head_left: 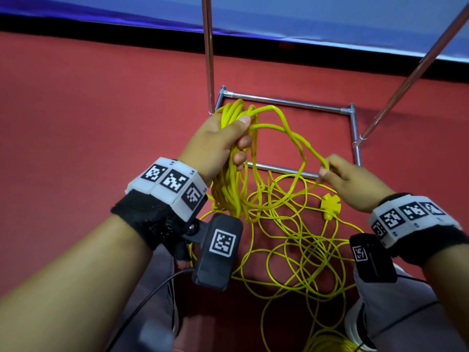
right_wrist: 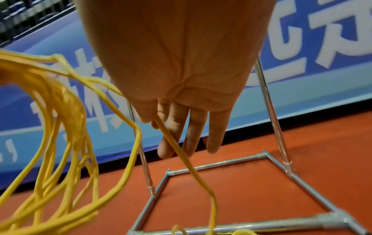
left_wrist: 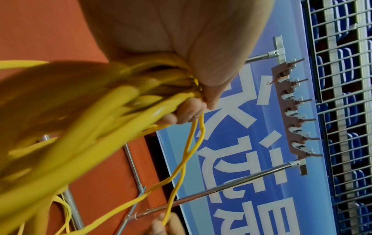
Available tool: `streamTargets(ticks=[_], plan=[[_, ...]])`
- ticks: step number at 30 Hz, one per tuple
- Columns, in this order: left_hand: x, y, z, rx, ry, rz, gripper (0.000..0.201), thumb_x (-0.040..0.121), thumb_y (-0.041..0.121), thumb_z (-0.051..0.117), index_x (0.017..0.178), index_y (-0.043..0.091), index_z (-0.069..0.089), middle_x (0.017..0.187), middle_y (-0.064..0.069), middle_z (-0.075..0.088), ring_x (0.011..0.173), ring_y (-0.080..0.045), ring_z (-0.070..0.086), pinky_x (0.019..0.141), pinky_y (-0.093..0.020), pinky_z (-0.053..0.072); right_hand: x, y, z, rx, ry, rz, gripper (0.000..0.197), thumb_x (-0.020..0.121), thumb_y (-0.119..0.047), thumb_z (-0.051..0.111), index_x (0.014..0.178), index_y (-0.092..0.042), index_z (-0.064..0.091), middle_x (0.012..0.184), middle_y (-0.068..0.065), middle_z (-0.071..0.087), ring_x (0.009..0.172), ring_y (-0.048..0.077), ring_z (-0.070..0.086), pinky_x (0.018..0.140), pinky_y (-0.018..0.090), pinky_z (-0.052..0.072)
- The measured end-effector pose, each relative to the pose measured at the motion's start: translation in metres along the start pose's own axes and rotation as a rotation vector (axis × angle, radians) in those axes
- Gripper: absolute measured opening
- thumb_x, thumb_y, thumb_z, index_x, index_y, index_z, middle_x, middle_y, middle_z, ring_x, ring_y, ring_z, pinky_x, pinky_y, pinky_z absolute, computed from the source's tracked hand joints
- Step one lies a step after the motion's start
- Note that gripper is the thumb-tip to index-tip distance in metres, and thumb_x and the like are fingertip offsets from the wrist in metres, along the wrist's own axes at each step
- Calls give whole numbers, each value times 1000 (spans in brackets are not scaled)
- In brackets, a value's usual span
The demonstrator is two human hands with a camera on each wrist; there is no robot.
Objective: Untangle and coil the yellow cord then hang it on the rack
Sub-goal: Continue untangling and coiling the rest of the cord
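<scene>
While left hand (head_left: 218, 143) grips yellow cord (head_left: 229, 189) loops, right hand (head_left: 351, 180) pinches strand.

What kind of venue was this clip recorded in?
Probably an indoor sports arena or stadium floor. The ground is a red sport-type surface, a blue printed banner runs along its edge, and behind a metal grille there appear to be rows of blue seats.
</scene>
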State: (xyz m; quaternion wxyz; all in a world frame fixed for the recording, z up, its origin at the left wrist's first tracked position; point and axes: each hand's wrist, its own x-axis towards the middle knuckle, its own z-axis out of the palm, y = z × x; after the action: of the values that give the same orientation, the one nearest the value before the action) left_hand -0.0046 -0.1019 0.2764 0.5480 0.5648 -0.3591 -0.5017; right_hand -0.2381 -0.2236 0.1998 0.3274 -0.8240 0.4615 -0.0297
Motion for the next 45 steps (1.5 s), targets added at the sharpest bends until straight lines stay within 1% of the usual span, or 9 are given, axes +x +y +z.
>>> streamTargets(ticks=[5,13,18,23,28,32,38,40,45], plan=[[-1,-4,-3,63,-17,-30,13,101,16,42,89,10,44,60,5,52,41,-10,43,44,-22,41,6,-14,-7,355,213,-68,14,99,-22,45,86,-26,49,55,1,46,48,17,47,62,46,48],[-3,-9,2,-69,-69,-140,19,98,11,45,116,7,43,70,2,66,59,-14,68,52,-23,52,4,-27,-7,138,154,-138,16,96,-30,48,104,-26,62,60,-5,45,54,11,41,56,28,33],[0,-15,10,36,-59,-101,7,99,16,46,99,10,45,58,4,62,49,-10,61,46,-20,47,0,-31,-5,48,62,-128,16,96,-32,48,102,-26,62,61,-8,49,55,4,46,55,18,34],[4,-16,16,99,-11,11,22,100,19,44,79,15,41,54,6,47,41,-10,43,44,-22,38,2,-25,0,30,-18,-55,25,95,-15,46,110,-35,50,65,1,50,55,17,46,55,30,40],[9,-5,13,-5,102,119,19,102,18,41,83,14,41,58,5,41,42,-9,37,45,-23,32,-2,-6,14,21,-96,9,19,92,-6,48,86,-23,53,73,-5,58,67,17,53,64,24,40],[12,-5,5,-53,163,151,19,102,20,41,84,14,41,59,5,42,43,-9,38,50,-27,29,-7,16,22,28,-140,37,24,90,-1,47,83,-23,49,84,5,65,83,29,61,75,35,45],[15,-14,5,60,158,128,28,88,31,57,95,8,43,61,3,48,46,-13,44,47,-23,37,-8,8,17,318,16,58,23,96,-4,44,93,-27,44,68,0,57,60,23,51,61,39,46],[16,-19,6,135,135,117,36,81,32,63,95,6,42,57,2,50,46,-14,47,45,-21,38,-9,-6,12,194,55,-1,20,96,-10,47,97,-29,53,69,6,58,57,20,49,61,36,45],[12,-30,17,200,113,84,21,93,12,58,88,18,38,60,-1,52,46,-8,50,47,-21,41,-16,-34,13,-219,60,-285,23,92,-8,54,112,-7,66,99,18,65,97,34,58,81,30,33]])
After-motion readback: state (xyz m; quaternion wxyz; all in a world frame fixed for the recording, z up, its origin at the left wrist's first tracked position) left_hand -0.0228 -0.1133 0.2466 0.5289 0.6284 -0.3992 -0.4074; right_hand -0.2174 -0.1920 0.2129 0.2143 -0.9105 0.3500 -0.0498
